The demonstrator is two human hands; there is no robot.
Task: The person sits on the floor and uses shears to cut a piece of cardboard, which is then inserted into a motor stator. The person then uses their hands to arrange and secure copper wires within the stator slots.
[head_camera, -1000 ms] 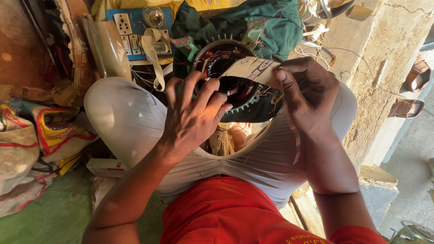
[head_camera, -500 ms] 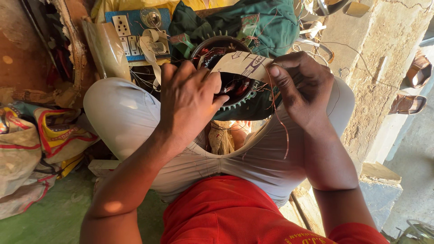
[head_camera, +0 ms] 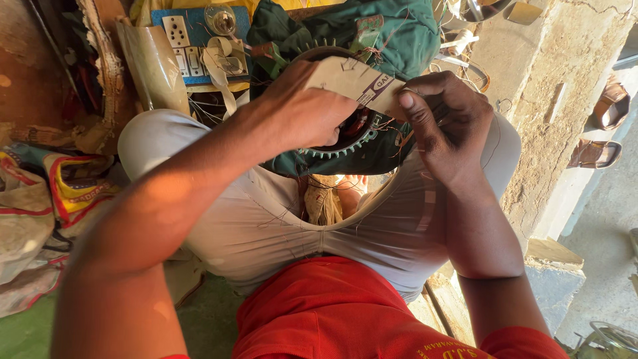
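Both hands pinch card (head_camera: 355, 83): left hand (head_camera: 302, 110) curled over its near end, right hand (head_camera: 445, 119) fingertips closed on far end, above toothed stator (head_camera: 345, 143) in lap. Risk: card tears on teeth, snagging loose copper wire (head_camera: 399, 143).

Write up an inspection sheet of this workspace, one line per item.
Surface: the person's lap, legs crossed in grey trousers, with a green cloth across it.
Job's things: round toothed motor core on the cloth; tan card strip over it.
Clutter: blue switch board, woven sacks, card roll.
Hands: left hand presses on the core; right hand pinches the strip's end.
Cables: thin copper wire strands by the right hand.
Surroundings: concrete step, sandals.
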